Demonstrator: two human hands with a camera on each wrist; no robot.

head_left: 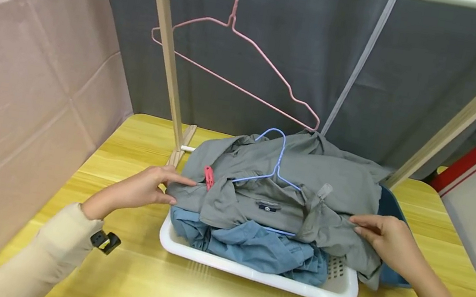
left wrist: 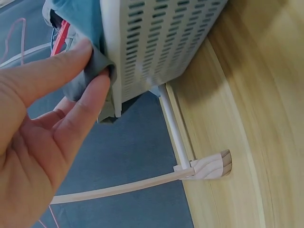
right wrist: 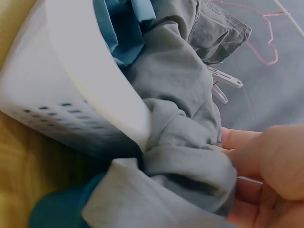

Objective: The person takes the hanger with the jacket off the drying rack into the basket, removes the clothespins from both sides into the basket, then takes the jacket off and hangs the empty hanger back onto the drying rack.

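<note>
So the backdrop is a dark grey curtain (head_left: 309,51) with pinkish panels on the left, and everything sits on a yellow wood-grain worktop (head_left: 134,153) under a light wooden rack (head_left: 166,38).

Going left to right in the head view: the left hand (head_left: 138,190) has a grip on the left edge of the grey shirt (head_left: 307,180), thumb and fingers closed on a fold of the soft cloth. The left wrist view shows that pinch up close (left wrist: 90,80), right against the slotted side of the white plastic basket (left wrist: 161,42), which you can't see from above. A red clothespin (head_left: 208,177) is clipped to the shirt just beside that hand.

In the middle, one thin blue wire hanger (head_left: 273,167) lies on the shirt, and one pink wire hanger (head_left: 242,61) hangs from the rail in the upper part of the frame. A crumpled blue garment (head_left: 259,250) sits under the grey shirt in the basket (head_left: 255,276).

On the right, the right hand (head_left: 387,237) holds the shirt's right edge; the right wrist view shows grey fabric bunched in its fingers (right wrist: 270,161) and a pale clothespin (right wrist: 223,83).
</note>
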